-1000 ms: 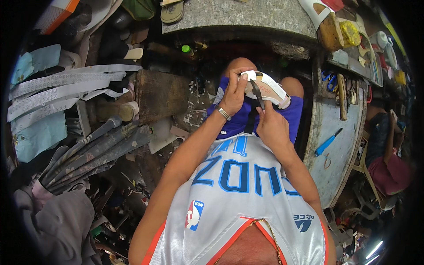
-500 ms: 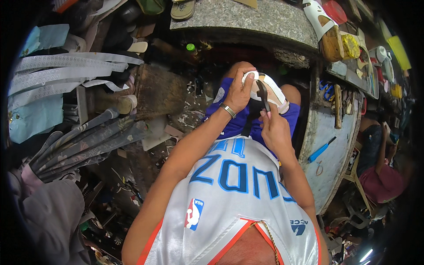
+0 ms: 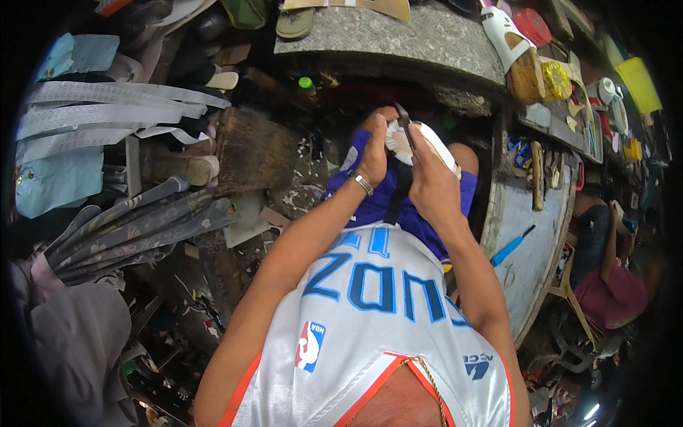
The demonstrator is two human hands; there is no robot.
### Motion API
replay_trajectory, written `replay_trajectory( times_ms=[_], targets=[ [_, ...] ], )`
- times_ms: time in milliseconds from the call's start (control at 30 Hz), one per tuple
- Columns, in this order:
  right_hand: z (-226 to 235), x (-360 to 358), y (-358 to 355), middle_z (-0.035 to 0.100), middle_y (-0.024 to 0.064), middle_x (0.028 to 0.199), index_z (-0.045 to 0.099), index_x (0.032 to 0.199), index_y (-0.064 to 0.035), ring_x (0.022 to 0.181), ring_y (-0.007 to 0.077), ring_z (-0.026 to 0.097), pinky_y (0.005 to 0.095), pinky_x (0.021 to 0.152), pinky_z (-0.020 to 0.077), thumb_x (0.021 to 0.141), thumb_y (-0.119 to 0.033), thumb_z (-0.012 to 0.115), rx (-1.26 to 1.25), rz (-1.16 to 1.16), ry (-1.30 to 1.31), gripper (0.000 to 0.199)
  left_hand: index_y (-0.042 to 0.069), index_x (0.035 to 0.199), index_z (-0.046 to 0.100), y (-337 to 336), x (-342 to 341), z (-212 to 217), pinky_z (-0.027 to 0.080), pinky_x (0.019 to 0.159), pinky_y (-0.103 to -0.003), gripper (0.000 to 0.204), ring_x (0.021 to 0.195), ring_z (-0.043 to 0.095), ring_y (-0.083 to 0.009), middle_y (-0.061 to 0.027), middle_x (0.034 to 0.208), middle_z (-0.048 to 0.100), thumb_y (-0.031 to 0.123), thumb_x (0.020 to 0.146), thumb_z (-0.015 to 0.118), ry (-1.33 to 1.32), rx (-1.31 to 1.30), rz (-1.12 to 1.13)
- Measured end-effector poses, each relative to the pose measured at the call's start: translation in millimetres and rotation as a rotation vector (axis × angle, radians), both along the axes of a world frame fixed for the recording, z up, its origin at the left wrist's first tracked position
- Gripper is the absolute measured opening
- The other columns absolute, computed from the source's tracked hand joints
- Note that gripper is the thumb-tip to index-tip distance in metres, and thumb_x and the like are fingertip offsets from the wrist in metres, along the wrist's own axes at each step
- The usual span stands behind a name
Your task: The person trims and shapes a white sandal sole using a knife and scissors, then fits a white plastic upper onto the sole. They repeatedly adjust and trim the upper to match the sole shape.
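A white shoe upper with a tan underside lies bottom-up over my lap, between my knees. My left hand is wrapped round its left end, with the fingertips partly hidden behind it. In my right hand is a dark metal hand tool; its head shows past my fingers over the near left part of the shoe. The grip hides most of the tool, so its exact kind is unclear. White pleated material shows along the shoe's edge between my hands.
Ahead is a stone-topped bench bearing a sandal. On the right, a worktop holds a blue-handled tool. Printed strips and rolled patterned sheets crowd the left. A co-worker sits at far right.
My right hand has moved up and left over the shoe, bringing the tool's head to its far left edge. My left hand has shifted slightly down and left along the shoe's end.
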State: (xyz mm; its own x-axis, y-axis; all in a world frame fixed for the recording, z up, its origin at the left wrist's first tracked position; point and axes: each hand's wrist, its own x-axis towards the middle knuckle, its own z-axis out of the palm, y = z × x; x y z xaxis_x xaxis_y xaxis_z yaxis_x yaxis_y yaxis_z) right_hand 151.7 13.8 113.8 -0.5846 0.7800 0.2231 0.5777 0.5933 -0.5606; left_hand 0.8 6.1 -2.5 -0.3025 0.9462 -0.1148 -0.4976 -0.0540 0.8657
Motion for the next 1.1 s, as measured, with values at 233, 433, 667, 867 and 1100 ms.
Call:
replay_trajectory(
  times_ms=[233, 433, 667, 867, 1100],
  targets=[
    [16, -3, -1, 0.077, 0.0272, 0.132, 0.056, 0.166, -0.0094, 0.112, 0.0448, 0.079, 0.047, 0.091, 0.0636, 0.101, 0.012, 0.066, 0.115, 0.062, 0.111, 0.07, 0.004, 0.15, 0.061, 3, 1, 5, 0.047, 0.117, -0.033, 0.078, 0.13, 0.063, -0.0162, -0.0065, 0.138, 0.066, 0.068, 0.121, 0.027, -0.154, 0.075, 0.002],
    [13, 1, 1, 0.076, 0.0261, 0.136, 0.057, 0.166, -0.0108, 0.112, 0.0441, 0.078, 0.0488, 0.092, 0.0631, 0.101, 0.01, 0.067, 0.05, 0.02, 0.158, 0.069, 0.005, 0.156, 0.055, 1, -1, 8, 0.044, 0.122, -0.035, 0.08, 0.135, 0.061, -0.0181, -0.0079, 0.141, 0.066, 0.07, 0.12, 0.026, -0.188, -0.027, -0.025],
    [2, 3, 3, 0.078, 0.0236, 0.129, 0.057, 0.167, -0.0173, 0.116, 0.0444, 0.077, 0.0515, 0.095, 0.0622, 0.102, 0.007, 0.069, -0.062, -0.029, 0.093, 0.071, 0.004, 0.155, 0.057, -1, 3, 13, 0.042, 0.124, -0.035, 0.078, 0.138, 0.061, -0.0192, -0.0082, 0.143, 0.067, 0.066, 0.122, 0.022, -0.213, -0.031, 0.038],
    [-9, 9, -3, 0.072, 0.0255, 0.145, 0.057, 0.166, -0.0117, 0.131, 0.0465, 0.071, 0.0505, 0.107, 0.0581, 0.106, 0.004, 0.065, 0.038, -0.002, 0.086, 0.063, 0.006, 0.152, 0.059, -1, -4, -1, 0.043, 0.125, -0.038, 0.072, 0.141, 0.059, -0.019, -0.0074, 0.149, 0.063, 0.063, 0.122, 0.027, -0.122, 0.053, -0.018],
    [13, 11, 60, 0.076, 0.0287, 0.121, 0.044, 0.171, -0.0128, 0.099, 0.0517, 0.076, 0.0592, 0.084, 0.0615, 0.111, -0.018, 0.064, 0.033, -0.28, -0.011, 0.063, 0.002, 0.151, 0.059, -1, -11, -5, 0.045, 0.123, -0.039, 0.049, 0.137, 0.063, -0.0225, -0.0129, 0.144, 0.069, 0.038, 0.125, 0.037, 0.262, 0.091, 0.104]
  ],
)
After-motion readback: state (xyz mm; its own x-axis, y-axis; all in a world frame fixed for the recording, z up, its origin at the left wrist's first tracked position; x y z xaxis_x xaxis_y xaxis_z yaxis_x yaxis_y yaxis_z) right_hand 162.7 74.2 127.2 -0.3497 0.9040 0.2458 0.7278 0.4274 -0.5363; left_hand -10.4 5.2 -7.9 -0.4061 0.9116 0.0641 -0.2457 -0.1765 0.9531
